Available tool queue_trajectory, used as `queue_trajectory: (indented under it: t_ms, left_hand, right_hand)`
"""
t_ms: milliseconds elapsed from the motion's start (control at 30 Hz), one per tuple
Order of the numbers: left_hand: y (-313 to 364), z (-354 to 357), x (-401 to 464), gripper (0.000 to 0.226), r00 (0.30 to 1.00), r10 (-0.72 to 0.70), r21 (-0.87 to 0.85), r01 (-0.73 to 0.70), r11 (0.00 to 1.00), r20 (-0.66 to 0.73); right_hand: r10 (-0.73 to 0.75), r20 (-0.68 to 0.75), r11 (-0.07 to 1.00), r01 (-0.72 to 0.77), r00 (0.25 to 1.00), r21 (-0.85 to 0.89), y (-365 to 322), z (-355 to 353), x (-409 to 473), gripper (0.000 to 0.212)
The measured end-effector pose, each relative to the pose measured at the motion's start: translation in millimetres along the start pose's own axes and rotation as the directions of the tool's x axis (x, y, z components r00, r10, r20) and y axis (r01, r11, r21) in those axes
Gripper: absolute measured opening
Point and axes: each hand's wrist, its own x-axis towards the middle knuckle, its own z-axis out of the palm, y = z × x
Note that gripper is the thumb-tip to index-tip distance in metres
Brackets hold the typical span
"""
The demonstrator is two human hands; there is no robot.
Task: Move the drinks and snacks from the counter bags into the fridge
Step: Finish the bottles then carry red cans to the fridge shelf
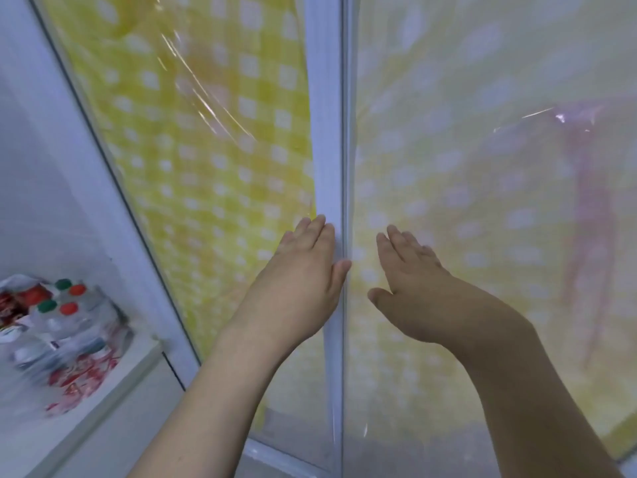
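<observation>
**Head view: two flat hands on the fridge doors**

Head camera looks at two glass fridge doors meeting at a pale vertical frame [329, 188]. The left door [213, 160] and the right door [482, 201] are both backed by yellow-and-white checked sheeting under glossy film.

The left hand [300, 288] lies flat at the left door's inner edge, fingers straight and together, thumb tip reaching the seam between the doors. It grips nothing. The right hand [413, 291] is flat against the right door just beside the seam, fingers straight and slightly spread, thumb out to the side, also holding nothing.

At the lower left, well apart from both hands, a clear plastic bag [65, 343] with red print sits on a white counter [103, 401]. Four bottle caps show in it: two green [63, 284] and two red [76, 290]. Any writing on the bag and its labels is too blurred to read.
</observation>
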Motion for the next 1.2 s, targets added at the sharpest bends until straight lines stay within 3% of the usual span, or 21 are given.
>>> queue_trajectory:
  t_ms: [267, 467, 867, 1200]
  left_hand:
    - [-57, -32, -54, 0.061, 0.97, -0.234, 0.093, 0.24, 0.966, -0.07]
    - [-90, -59, -107, 0.061, 0.905, -0.41, 0.136, 0.423, 0.896, -0.114]
    - [-161, -116, -234, 0.061, 0.662, -0.71, 0.217, 0.749, 0.625, -0.239]
    - [-220, -154, -312, 0.058, 0.488, -0.818, 0.217, 0.872, 0.439, -0.303]
  right_hand:
    - [-0.263, 0.032, 0.965, 0.263, 0.964, -0.007, -73, 18, 24, 0.074]
    - [-0.454, 0.047, 0.891, 0.452, 0.89, 0.051, -138, 39, 34, 0.075]
    - [-0.77, 0.152, 0.638, 0.758, 0.62, 0.139, -297, 79, 29, 0.072]
    - [-0.867, 0.194, 0.49, 0.857, 0.46, 0.16, -411, 103, 23, 0.073]
